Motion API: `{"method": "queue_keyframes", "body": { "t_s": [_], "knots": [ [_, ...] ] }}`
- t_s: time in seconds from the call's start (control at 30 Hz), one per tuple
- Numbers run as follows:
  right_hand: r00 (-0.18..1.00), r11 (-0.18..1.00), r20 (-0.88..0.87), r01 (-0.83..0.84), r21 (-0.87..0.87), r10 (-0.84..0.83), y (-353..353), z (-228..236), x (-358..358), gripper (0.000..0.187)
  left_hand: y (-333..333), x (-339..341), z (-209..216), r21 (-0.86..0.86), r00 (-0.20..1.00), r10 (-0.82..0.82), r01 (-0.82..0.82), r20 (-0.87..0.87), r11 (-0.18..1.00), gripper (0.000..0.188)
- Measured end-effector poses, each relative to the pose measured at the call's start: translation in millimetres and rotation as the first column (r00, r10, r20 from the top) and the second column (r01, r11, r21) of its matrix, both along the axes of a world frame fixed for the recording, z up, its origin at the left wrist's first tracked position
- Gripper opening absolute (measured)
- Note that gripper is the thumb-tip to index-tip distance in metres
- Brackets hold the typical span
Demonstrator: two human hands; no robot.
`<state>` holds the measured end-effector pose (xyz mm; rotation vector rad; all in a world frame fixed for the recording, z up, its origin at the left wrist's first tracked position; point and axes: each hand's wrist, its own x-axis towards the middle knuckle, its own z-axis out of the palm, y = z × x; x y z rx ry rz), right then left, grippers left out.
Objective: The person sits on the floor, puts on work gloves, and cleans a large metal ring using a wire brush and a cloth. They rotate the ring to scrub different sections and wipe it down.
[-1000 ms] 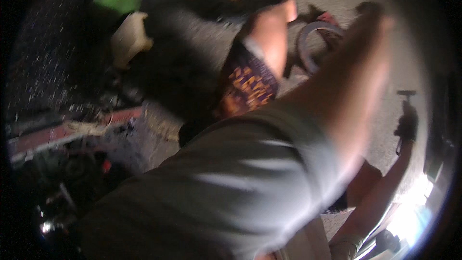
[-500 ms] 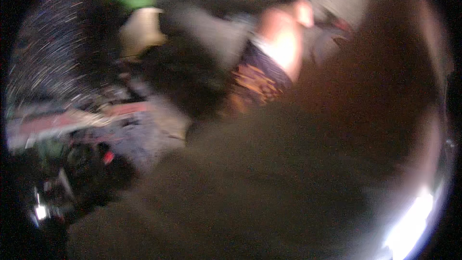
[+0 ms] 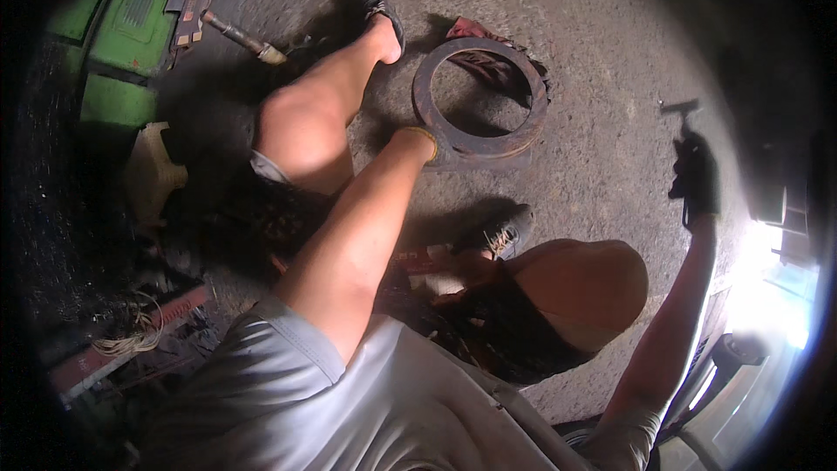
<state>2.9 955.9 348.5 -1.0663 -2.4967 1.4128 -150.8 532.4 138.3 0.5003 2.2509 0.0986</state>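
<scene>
A large rusty metal ring [image 3: 425, 92] rests on the concrete floor between my spread legs, its near side over a flat dark plate [image 3: 501, 162]. My left hand [image 3: 443, 152], in a dark glove with a yellow cuff, is at the ring's near left edge; its fingers are hidden in shadow. Out to the right, away from the ring, my dark-gloved right hand [image 3: 697, 176] is closed round the handle of a hammer [image 3: 680, 107], whose head points away from me.
A dark red cloth [image 3: 471, 29] lies bunched at the ring's far side. To the left are a green metal cabinet [image 3: 131, 22], a pale plastic piece [image 3: 153, 170], a metal rod [image 3: 235, 37] and a red beam [image 3: 179, 307] with coiled cord. My shoes [image 3: 510, 231] flank the ring.
The earlier view is smeared by motion, with mostly a leg and dark cloth showing. My view has swung round; the ring, both my arms and the hammer are now visible.
</scene>
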Motion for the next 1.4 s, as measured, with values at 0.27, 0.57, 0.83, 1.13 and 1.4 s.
{"method": "queue_keyframes", "body": {
  "t_s": [0.27,0.57,0.83,1.13,1.4],
  "knots": [
    [0.894,0.955,0.378,0.287,-0.075,-0.239,-1.6,-202.3,136.7,0.026,17.8,-59.4,70.4,0.052,0.979,-0.145,0.153,-0.142,0.987,0.069],
    [0.857,0.848,0.331,0.479,-0.229,-0.395,-64.6,-239.1,229.1,0.025,-41.6,-211.6,197.4,0.255,0.669,-0.196,0.513,-0.716,0.82,0.044],
    [0.852,0.823,0.278,0.51,-0.251,-0.443,-78.4,-236.5,237.3,0.025,-9.9,-105.5,200.4,0.268,0.675,-0.468,0.692,-0.57,0.671,0.04],
    [0.831,0.81,0.076,0.554,-0.194,-0.551,-24.6,-205.2,235.7,0.025,-3.8,-100.7,139.1,0.26,0.733,-0.516,0.656,-0.443,0.708,0.045],
    [0.873,0.812,-0.45,0.395,0.43,-0.187,26.2,-8.9,155.8,0.035,-56.4,-118.3,207.4,0.35,0.629,-0.083,0.532,-0.773,0.771,0.048]
  ]
}}
